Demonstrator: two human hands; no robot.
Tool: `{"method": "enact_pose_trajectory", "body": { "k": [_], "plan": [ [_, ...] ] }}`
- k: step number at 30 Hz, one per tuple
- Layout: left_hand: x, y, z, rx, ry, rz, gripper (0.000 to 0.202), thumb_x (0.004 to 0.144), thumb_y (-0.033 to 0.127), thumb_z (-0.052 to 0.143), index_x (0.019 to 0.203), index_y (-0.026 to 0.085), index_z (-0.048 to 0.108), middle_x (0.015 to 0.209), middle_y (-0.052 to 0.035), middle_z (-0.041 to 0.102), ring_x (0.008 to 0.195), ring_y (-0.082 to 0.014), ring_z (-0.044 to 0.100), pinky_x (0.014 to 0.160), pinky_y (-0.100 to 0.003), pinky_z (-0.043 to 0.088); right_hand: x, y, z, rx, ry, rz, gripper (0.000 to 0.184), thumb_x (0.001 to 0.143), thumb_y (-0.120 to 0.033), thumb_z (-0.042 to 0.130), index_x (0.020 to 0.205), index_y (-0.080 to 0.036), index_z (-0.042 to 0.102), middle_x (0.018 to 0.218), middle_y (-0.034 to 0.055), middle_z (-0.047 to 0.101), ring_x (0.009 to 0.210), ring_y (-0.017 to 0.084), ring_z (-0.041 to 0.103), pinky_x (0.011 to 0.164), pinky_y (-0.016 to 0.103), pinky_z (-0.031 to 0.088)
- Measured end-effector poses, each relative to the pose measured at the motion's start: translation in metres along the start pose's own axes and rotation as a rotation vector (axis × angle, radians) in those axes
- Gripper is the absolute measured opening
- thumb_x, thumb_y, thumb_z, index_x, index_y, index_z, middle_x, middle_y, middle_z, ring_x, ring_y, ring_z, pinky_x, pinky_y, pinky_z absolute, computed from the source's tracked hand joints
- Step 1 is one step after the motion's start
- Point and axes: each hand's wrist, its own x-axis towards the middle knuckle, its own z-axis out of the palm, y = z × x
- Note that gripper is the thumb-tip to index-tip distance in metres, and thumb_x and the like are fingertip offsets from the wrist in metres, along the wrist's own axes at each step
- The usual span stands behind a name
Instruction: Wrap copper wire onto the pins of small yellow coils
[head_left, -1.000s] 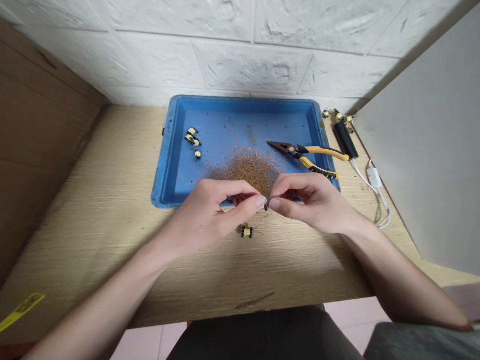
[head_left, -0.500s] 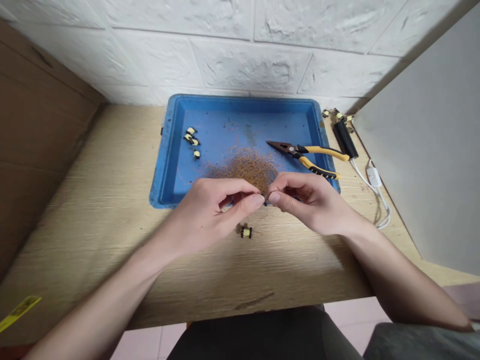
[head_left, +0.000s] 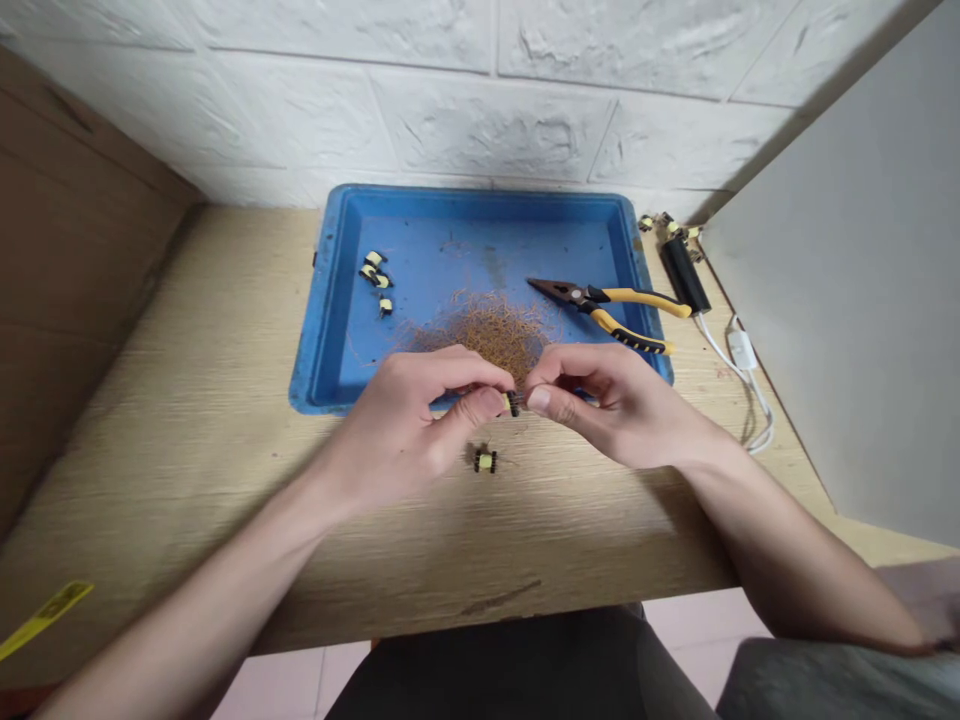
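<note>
Between thumb and index finger, my left hand (head_left: 435, 410) grips a small transformer (head_left: 511, 402) with a black pinned base and yellow tape. My right hand (head_left: 600, 400) is pinched shut right at the pinned end of that part; what lies between its fingertips is too small to make out, perhaps a thin wire. Below the hands, a second small transformer (head_left: 486, 461) lies on the wooden table. Just behind the fingers, a tangle of copper-coloured wire bits (head_left: 491, 330) fills the front of the blue tray (head_left: 480, 197).
Long-nose pliers (head_left: 600, 300) with yellow-black handles rest across the tray's right side. Several more transformers (head_left: 376, 272) sit at its left. Right of the tray are a black cylinder (head_left: 685, 275) with a white cord and switch (head_left: 742, 350), and more parts. Cardboard (head_left: 75, 250) stands left.
The transformer in my left hand now shows between the fingertips, where it was mostly hidden. My right fingertips have shifted slightly left. The whole view has moved a little.
</note>
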Motion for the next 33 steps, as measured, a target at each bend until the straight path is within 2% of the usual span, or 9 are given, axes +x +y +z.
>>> {"method": "enact_pose_trajectory", "body": {
  "k": [5, 11, 18, 23, 26, 30, 33],
  "plan": [
    [0.001, -0.003, -0.004, 0.001, -0.049, -0.021, 0.014, 0.096, 0.023, 0.062, 0.091, 0.020, 0.075, 0.086, 0.0004, 0.074, 0.075, -0.0140, 0.064, 0.067, -0.026, 0.045, 0.000, 0.000, 0.000, 0.007, -0.003, -0.015, 0.020, 0.100, -0.029, 0.068, 0.087, -0.013, 0.069, 0.072, -0.0021, 0.056, 0.066, 0.010, 0.045, 0.058, 0.026, 0.034],
    [0.002, -0.005, -0.004, -0.015, -0.094, 0.055, 0.013, 0.095, 0.019, 0.061, 0.091, 0.019, 0.074, 0.085, 0.0018, 0.071, 0.078, -0.0119, 0.064, 0.070, -0.024, 0.046, 0.002, -0.002, 0.000, 0.055, -0.059, 0.021, 0.022, 0.099, -0.029, 0.069, 0.084, -0.014, 0.068, 0.068, -0.0041, 0.053, 0.062, 0.009, 0.042, 0.054, 0.025, 0.030],
    [0.002, -0.006, -0.002, -0.049, -0.078, 0.057, 0.013, 0.096, 0.018, 0.062, 0.092, 0.020, 0.074, 0.086, 0.0029, 0.070, 0.080, -0.0107, 0.063, 0.071, -0.022, 0.046, 0.001, -0.003, -0.001, 0.037, -0.098, 0.024, 0.022, 0.098, -0.029, 0.071, 0.082, -0.015, 0.065, 0.068, -0.0054, 0.052, 0.060, 0.008, 0.039, 0.053, 0.025, 0.028],
    [0.003, -0.005, -0.003, -0.036, -0.082, 0.102, 0.012, 0.096, 0.019, 0.062, 0.091, 0.019, 0.074, 0.085, 0.0020, 0.070, 0.079, -0.0113, 0.063, 0.071, -0.023, 0.046, 0.001, -0.001, -0.002, 0.108, -0.116, 0.060, 0.029, 0.100, -0.037, 0.069, 0.082, -0.016, 0.064, 0.066, -0.0054, 0.047, 0.061, 0.010, 0.036, 0.054, 0.027, 0.027],
    [0.003, -0.007, -0.004, -0.037, -0.088, 0.111, 0.013, 0.097, 0.020, 0.062, 0.092, 0.019, 0.073, 0.085, 0.0018, 0.070, 0.077, -0.0117, 0.063, 0.069, -0.024, 0.045, 0.001, 0.003, -0.005, 0.205, -0.119, 0.082, 0.033, 0.102, -0.042, 0.067, 0.082, -0.016, 0.064, 0.069, -0.0036, 0.051, 0.063, 0.010, 0.040, 0.056, 0.026, 0.030],
    [0.004, -0.009, -0.006, -0.064, -0.069, 0.100, 0.015, 0.098, 0.020, 0.060, 0.090, 0.019, 0.073, 0.084, 0.0019, 0.070, 0.073, -0.0117, 0.061, 0.068, -0.025, 0.044, 0.002, 0.008, -0.010, 0.327, -0.097, 0.069, 0.031, 0.101, -0.040, 0.070, 0.082, -0.016, 0.066, 0.072, -0.0015, 0.058, 0.067, 0.011, 0.052, 0.063, 0.026, 0.040],
    [0.004, -0.009, -0.007, -0.091, -0.073, 0.093, 0.016, 0.098, 0.019, 0.059, 0.090, 0.019, 0.073, 0.085, 0.0017, 0.071, 0.073, -0.0117, 0.061, 0.068, -0.025, 0.044, 0.002, 0.010, -0.012, 0.368, -0.083, 0.050, 0.029, 0.102, -0.039, 0.069, 0.086, -0.016, 0.068, 0.076, -0.0008, 0.060, 0.069, 0.011, 0.055, 0.065, 0.026, 0.044]
  ]
}}
